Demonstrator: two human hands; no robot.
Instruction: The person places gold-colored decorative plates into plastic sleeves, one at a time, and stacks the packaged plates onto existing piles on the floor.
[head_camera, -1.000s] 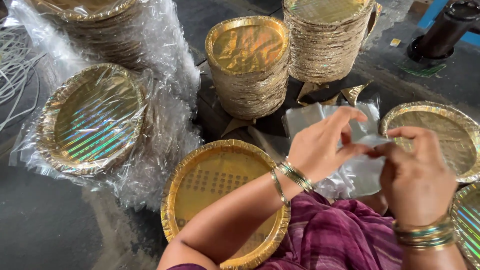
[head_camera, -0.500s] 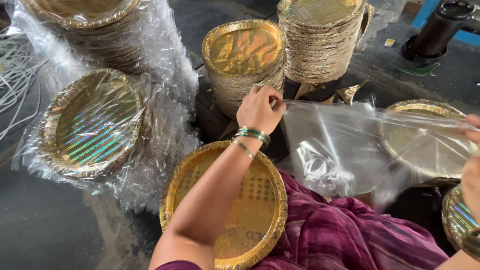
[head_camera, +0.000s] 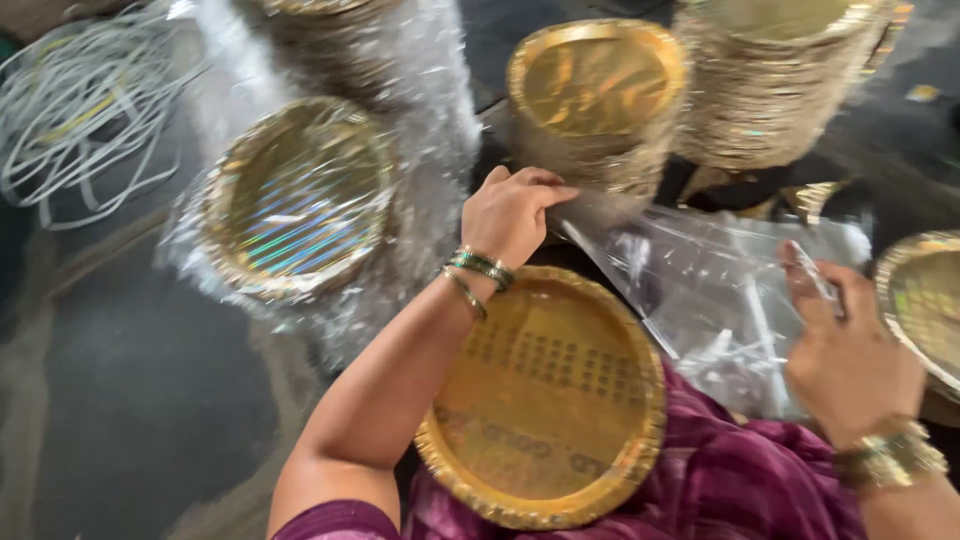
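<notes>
My left hand (head_camera: 515, 212) pinches the left edge of a clear plastic bag (head_camera: 715, 275) and my right hand (head_camera: 845, 350) grips its right edge, so the bag is stretched open between them. Below my left forearm a stack of gold paper plates (head_camera: 545, 395) rests on my lap, over purple cloth. Both wrists wear bangles.
A wrapped stack of shiny gold plates (head_camera: 298, 200) lies at the left in clear film. Unwrapped plate stacks stand at the back middle (head_camera: 598, 85) and back right (head_camera: 775, 75). Another gold plate (head_camera: 925, 300) shows at the right edge. White cord (head_camera: 75, 110) coils at the far left.
My hands moved from bunched together to apart, pulling the bag wide. The camera has since come closer and the view has shifted right.
</notes>
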